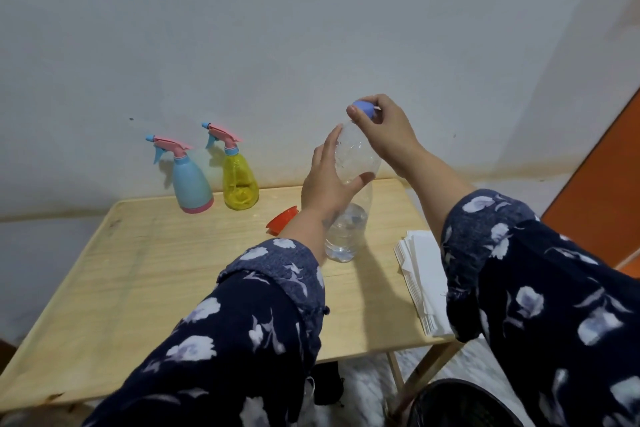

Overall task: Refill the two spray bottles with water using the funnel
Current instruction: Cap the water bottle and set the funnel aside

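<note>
A pale, stained wall fills the upper frame behind a light wooden folding table, with an orange panel at the right edge.

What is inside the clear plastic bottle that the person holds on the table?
The clear bottle holds water only in its lower part; the upper part looks empty. The left hand covers some of its side, and the right hand grips the blue cap, so the mouth is hidden.
</note>
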Action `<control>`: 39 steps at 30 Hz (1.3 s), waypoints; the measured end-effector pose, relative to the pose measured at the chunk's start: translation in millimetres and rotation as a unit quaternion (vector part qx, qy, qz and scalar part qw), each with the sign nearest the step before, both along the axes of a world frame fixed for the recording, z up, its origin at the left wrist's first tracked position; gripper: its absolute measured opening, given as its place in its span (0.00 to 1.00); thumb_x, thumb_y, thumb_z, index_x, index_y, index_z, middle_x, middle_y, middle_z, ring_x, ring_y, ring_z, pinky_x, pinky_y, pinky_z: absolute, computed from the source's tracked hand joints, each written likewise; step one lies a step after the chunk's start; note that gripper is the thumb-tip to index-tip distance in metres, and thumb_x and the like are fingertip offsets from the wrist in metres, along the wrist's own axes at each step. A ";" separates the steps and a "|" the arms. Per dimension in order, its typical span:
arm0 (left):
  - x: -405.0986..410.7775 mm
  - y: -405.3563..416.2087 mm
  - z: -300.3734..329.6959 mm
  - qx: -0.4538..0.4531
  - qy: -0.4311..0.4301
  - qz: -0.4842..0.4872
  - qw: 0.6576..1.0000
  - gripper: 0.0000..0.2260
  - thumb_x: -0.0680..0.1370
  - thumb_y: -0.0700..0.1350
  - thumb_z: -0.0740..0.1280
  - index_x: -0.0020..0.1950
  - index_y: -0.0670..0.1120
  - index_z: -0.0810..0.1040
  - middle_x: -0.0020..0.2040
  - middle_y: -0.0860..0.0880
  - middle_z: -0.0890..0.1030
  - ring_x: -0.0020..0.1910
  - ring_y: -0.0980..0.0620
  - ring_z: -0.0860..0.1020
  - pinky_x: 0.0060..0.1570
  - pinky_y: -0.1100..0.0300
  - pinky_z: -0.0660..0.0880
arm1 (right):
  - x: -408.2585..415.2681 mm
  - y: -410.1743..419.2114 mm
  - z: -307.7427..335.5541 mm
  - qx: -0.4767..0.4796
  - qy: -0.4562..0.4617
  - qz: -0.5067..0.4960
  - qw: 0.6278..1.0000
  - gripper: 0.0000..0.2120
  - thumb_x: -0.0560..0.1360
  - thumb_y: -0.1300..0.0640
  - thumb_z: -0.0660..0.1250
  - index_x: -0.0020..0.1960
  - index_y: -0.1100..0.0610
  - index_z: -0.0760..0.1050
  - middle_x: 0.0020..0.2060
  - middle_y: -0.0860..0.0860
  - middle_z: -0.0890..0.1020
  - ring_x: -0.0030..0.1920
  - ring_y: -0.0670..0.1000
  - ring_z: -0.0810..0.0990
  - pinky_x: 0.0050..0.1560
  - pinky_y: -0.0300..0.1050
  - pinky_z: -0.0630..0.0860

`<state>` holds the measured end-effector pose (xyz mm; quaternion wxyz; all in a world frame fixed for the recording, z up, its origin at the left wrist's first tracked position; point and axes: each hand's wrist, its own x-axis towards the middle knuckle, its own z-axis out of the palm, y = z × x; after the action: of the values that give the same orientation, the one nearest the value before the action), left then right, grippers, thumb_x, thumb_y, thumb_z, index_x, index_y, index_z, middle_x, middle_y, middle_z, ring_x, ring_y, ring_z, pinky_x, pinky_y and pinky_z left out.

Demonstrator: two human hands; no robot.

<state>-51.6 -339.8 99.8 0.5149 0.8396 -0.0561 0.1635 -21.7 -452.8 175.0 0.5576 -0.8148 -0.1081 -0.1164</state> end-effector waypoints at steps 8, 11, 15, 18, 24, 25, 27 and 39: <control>-3.1 59.2 -55.6 0.202 0.126 -0.051 0.970 0.37 0.73 0.45 0.72 0.78 0.52 0.58 0.75 0.51 0.62 0.73 0.50 0.65 0.68 0.54 0.67 | -25.8 -0.7 -70.3 0.084 0.082 0.009 0.993 0.39 0.71 0.46 0.73 0.74 0.47 0.55 0.64 0.46 0.68 0.63 0.47 0.70 0.67 0.47 0.68; 5.2 83.8 -82.0 0.279 0.146 -0.057 0.947 0.27 0.73 0.39 0.70 0.71 0.52 0.70 0.71 0.51 0.67 0.69 0.50 0.68 0.64 0.52 0.71 | -28.3 4.8 -97.6 0.088 0.093 0.008 0.992 0.47 0.67 0.47 0.76 0.75 0.43 0.49 0.72 0.51 0.65 0.70 0.50 0.67 0.70 0.50 0.66; 18.5 112.5 -110.4 0.400 0.116 -0.069 0.907 0.23 0.76 0.40 0.67 0.68 0.56 0.71 0.72 0.55 0.64 0.75 0.51 0.59 0.71 0.49 0.63 | -27.9 12.0 -129.7 0.059 0.096 -0.031 0.993 0.56 0.63 0.48 0.80 0.75 0.41 0.43 0.69 0.51 0.64 0.69 0.50 0.66 0.66 0.46 0.66; 32.4 122.6 -116.4 0.500 0.072 -0.095 0.858 0.19 0.80 0.44 0.64 0.70 0.57 0.67 0.76 0.56 0.58 0.79 0.52 0.47 0.74 0.42 0.47 | -24.9 20.8 -149.2 0.038 0.083 -0.056 0.994 0.59 0.60 0.48 0.81 0.75 0.40 0.41 0.69 0.51 0.63 0.68 0.49 0.66 0.68 0.47 0.67; 84.4 124.1 -119.0 0.711 0.009 -0.181 0.679 0.25 0.80 0.53 0.63 0.75 0.56 0.59 0.80 0.53 0.51 0.79 0.49 0.39 0.72 0.39 0.39 | -21.0 42.3 -175.0 0.035 0.041 -0.144 0.988 0.57 0.61 0.51 0.81 0.72 0.36 0.41 0.64 0.49 0.65 0.65 0.46 0.68 0.56 0.26 0.64; 92.8 125.3 -120.6 0.731 0.002 -0.192 0.655 0.26 0.79 0.53 0.65 0.75 0.56 0.59 0.79 0.53 0.53 0.79 0.49 0.41 0.73 0.40 0.40 | -20.1 44.7 -177.5 0.034 0.037 -0.159 0.986 0.57 0.62 0.52 0.81 0.73 0.37 0.42 0.63 0.48 0.65 0.64 0.46 0.68 0.56 0.26 0.64; 103.6 127.9 -120.5 0.741 -0.007 -0.207 0.639 0.27 0.77 0.53 0.67 0.73 0.57 0.61 0.76 0.54 0.60 0.78 0.50 0.50 0.73 0.43 0.47 | -19.5 48.6 -179.7 0.024 0.031 -0.182 0.983 0.56 0.63 0.51 0.80 0.73 0.37 0.41 0.63 0.48 0.66 0.63 0.45 0.69 0.56 0.29 0.66; 139.5 137.7 -91.0 0.657 -0.054 -0.231 0.716 0.23 0.75 0.58 0.66 0.69 0.53 0.70 0.65 0.52 0.72 0.64 0.49 0.70 0.59 0.54 0.69 | -11.4 57.9 -173.6 0.006 0.006 -0.256 0.967 0.52 0.63 0.50 0.80 0.72 0.40 0.46 0.58 0.50 0.71 0.57 0.46 0.73 0.53 0.30 0.69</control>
<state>87.9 -202.1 8.7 -0.1481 0.9172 -0.3698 0.0067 -33.1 -394.9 1.5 0.5149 -0.8124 0.1082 -0.2515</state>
